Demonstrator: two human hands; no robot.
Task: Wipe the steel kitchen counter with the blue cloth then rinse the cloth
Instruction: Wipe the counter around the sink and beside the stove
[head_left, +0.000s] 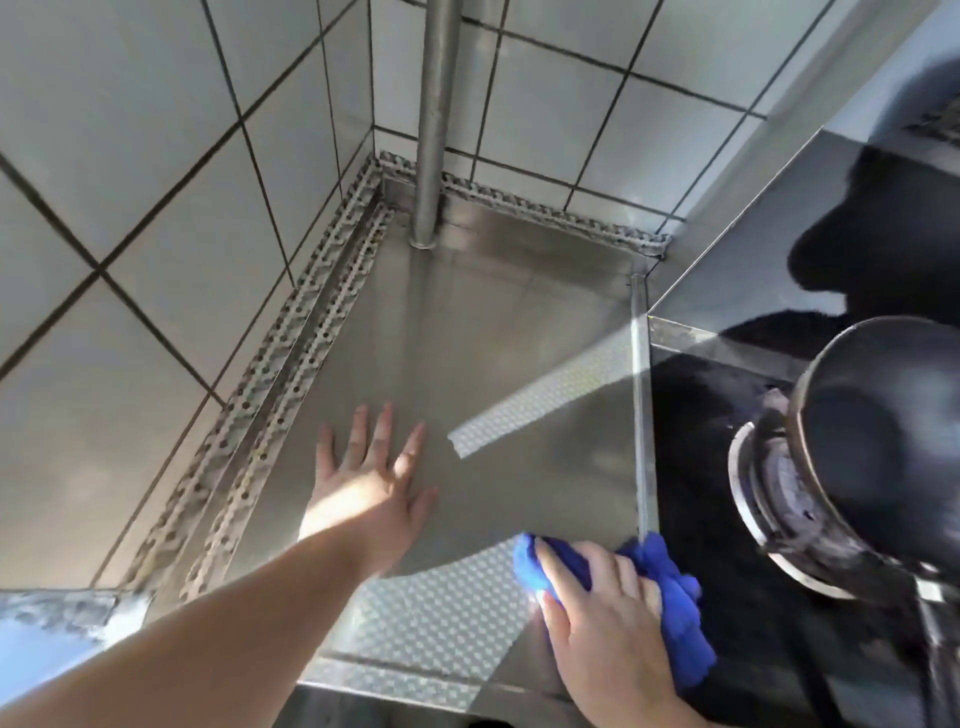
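Observation:
The steel counter (493, 338) fills the middle of the view, running into a tiled corner. My left hand (371, 478) lies flat on it with fingers spread and straight. At the counter's front right, my right hand (597, 608) presses the bunched blue cloth (675, 597) down onto the steel, fingers laid over it. The cloth spills out past my fingers toward the counter's right edge, partly hidden under my hand.
A steel pipe (436, 124) rises from the back corner. White tiled walls (156, 208) close the left and back sides. To the right sits a black stove top (727, 467) with a dark pot (883, 431) on a burner. Perforated trim (270, 374) lines the wall joint.

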